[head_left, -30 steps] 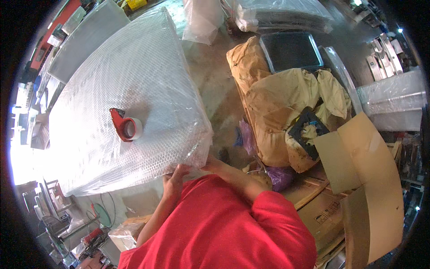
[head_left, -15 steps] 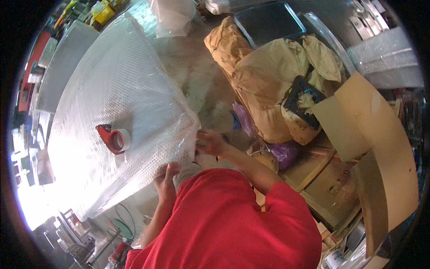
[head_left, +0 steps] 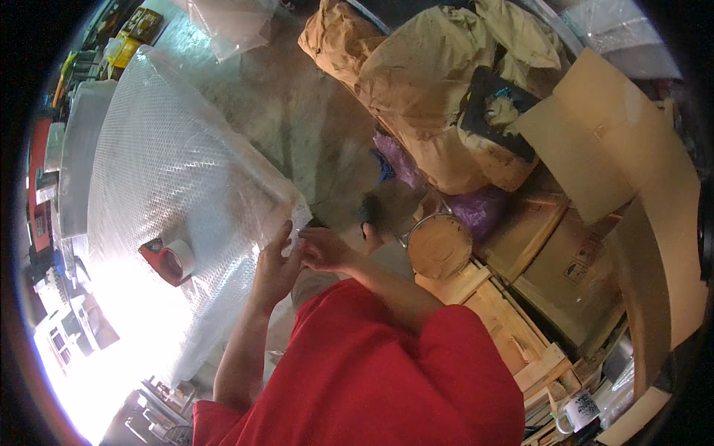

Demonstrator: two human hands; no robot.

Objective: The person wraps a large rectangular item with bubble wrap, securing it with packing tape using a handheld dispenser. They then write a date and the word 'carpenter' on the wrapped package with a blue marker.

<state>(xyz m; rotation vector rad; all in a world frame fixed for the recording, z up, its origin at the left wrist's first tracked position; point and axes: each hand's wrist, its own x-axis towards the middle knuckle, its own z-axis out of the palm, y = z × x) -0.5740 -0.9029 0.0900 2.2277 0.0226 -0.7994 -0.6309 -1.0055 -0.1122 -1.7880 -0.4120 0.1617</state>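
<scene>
A large sheet of clear bubble wrap (head_left: 186, 163) spreads over a wide flat surface on my left. Its near right corner comes to my hands. My left hand (head_left: 274, 264) is closed on the wrap's edge just below that corner, fingers pointing away from me. Right beside it, my right hand (head_left: 323, 249) has bent fingers pinching the wrap at the corner; its fingertips are partly hidden. On top of the wrap, left of my hands, lies a red tape dispenser (head_left: 156, 256) with a roll of whitish tape (head_left: 178, 260).
Brown paper-covered bundles (head_left: 424, 89) lie at the far right, with a black square piece (head_left: 476, 111) on them. Bent cardboard (head_left: 632, 134) stands at the right edge. Nearer are a round-lidded bucket (head_left: 439, 245), a wooden crate (head_left: 513, 327) and a white mug (head_left: 580, 410).
My right hand has come left and nearer to my left hand, which has moved up to the corner. The view has shifted, so the wrap and tape dispenser appear further left.
</scene>
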